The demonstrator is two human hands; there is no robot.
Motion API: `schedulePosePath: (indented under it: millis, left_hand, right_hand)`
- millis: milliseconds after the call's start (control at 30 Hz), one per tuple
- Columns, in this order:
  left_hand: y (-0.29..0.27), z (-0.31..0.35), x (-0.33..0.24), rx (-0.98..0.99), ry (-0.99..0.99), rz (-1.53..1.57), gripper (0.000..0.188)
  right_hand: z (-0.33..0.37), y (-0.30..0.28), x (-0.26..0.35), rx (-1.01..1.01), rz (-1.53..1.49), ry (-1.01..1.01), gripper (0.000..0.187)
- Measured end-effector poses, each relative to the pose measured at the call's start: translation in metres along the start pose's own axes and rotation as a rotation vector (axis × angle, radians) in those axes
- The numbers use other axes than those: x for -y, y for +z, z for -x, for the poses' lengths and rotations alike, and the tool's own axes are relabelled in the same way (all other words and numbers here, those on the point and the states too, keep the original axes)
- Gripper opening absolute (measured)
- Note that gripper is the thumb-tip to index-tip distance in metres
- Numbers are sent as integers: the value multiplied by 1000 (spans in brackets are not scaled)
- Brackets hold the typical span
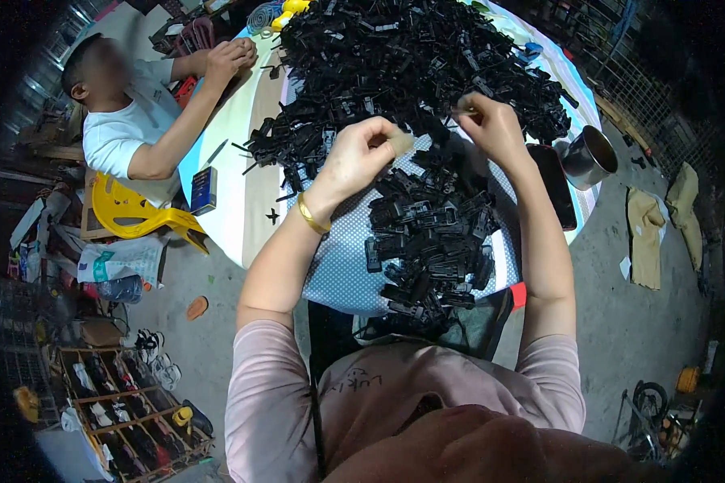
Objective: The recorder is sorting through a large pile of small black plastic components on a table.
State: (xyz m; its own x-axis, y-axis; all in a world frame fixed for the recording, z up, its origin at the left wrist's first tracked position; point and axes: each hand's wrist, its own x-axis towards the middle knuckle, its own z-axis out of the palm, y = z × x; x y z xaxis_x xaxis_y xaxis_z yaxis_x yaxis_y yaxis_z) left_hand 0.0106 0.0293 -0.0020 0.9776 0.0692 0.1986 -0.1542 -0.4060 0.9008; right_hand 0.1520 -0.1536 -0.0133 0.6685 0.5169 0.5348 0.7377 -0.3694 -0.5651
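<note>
A large heap of small black plastic parts (387, 56) covers the far side of the round table. A smaller pile of the same black parts (427, 233) lies close to me, reaching the near table edge. My left hand (366, 153), a gold bangle on its wrist, hovers between the two piles with thumb and fingers pinched together; their tips are blurred. To the right, at the near edge of the large heap, my right hand (493, 129) is closed in a pinch. A small dark piece shows at its fingertips, too small to name.
A dark phone (554, 189) and a metal mug (590, 158) stand right of my right forearm. On the left are a small dark blue box (204, 191) and a co-worker (141, 121) in a white shirt, hands over the table. A yellow plastic chair (129, 213) stands there too.
</note>
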Motion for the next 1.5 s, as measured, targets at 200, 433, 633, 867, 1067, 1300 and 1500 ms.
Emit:
schedulePosePath:
  millis: [200, 433, 633, 867, 1067, 1300, 1500]
  left_hand:
    - [7, -1, 5, 8, -9, 17, 14]
    - [6, -8, 15, -174, 27, 282, 30]
    - [-13, -8, 16, 397, -148, 775, 54]
    - [-17, -5, 14, 519, -184, 707, 52]
    - [-12, -2, 3, 474, -165, 652, 50]
    - [1, -4, 2, 96, -38, 612, 33]
    - [14, 2, -6, -56, 64, 496, 32]
  right_hand:
    - [3, 30, -11, 271, 267, 106, 26]
    - [6, 31, -2, 134, 201, -166, 25]
    - [17, 7, 41, 88, 80, -611, 31]
    - [23, 6, 61, 154, 117, -708, 24]
    - [24, 4, 59, 191, 148, -703, 32]
    - [14, 12, 41, 169, -670, -88, 23]
    - [22, 13, 58, 361, -735, 160, 19]
